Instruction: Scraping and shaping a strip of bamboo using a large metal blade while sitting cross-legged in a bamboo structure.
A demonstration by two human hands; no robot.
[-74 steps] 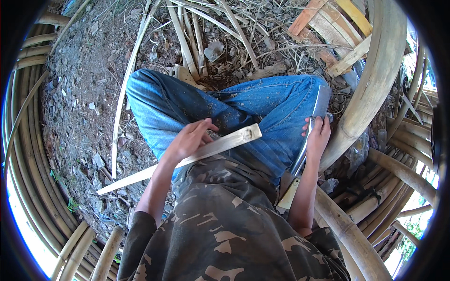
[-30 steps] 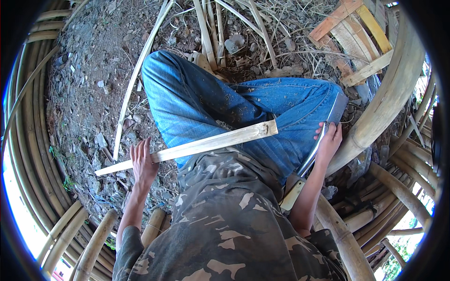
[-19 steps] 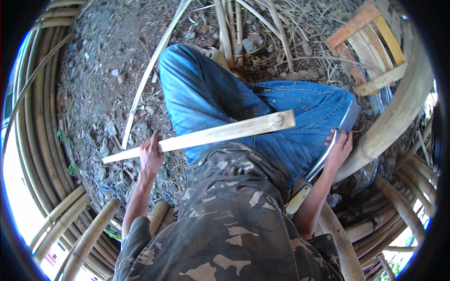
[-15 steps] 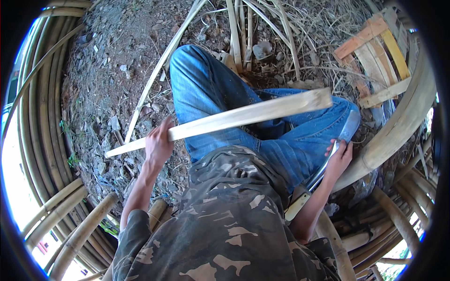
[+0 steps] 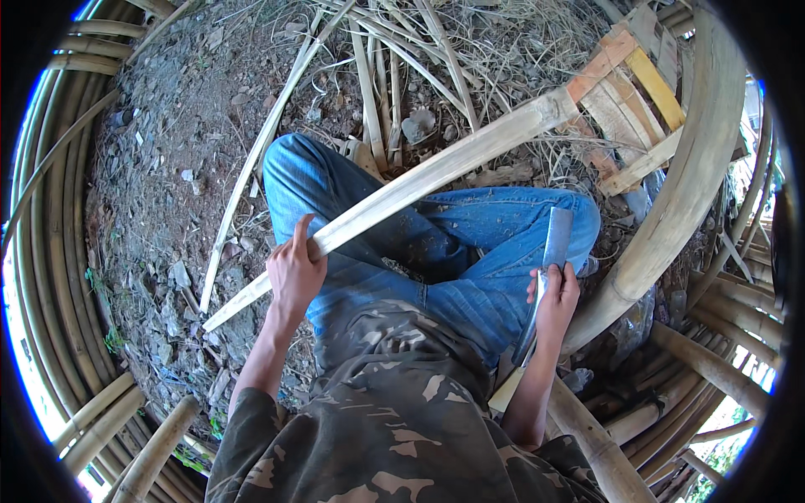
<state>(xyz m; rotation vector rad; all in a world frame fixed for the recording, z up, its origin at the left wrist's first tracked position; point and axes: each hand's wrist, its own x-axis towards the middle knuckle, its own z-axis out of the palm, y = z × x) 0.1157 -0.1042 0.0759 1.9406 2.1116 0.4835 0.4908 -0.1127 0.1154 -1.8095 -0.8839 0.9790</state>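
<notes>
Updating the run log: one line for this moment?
left hand: grips bamboo slat | right hand: holds knife | seated, slat across lap

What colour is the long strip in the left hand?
Pale yellowish tan bamboo strip, head view.

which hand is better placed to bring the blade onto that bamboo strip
Right. The right hand already grips the flat blade beside the knee, while the left hand is closed on the bamboo strip, steadying it across the lap.

right hand [image 5: 555,295] fingers hidden behind blade [image 5: 549,264]; handle perhaps under wrist.
</notes>
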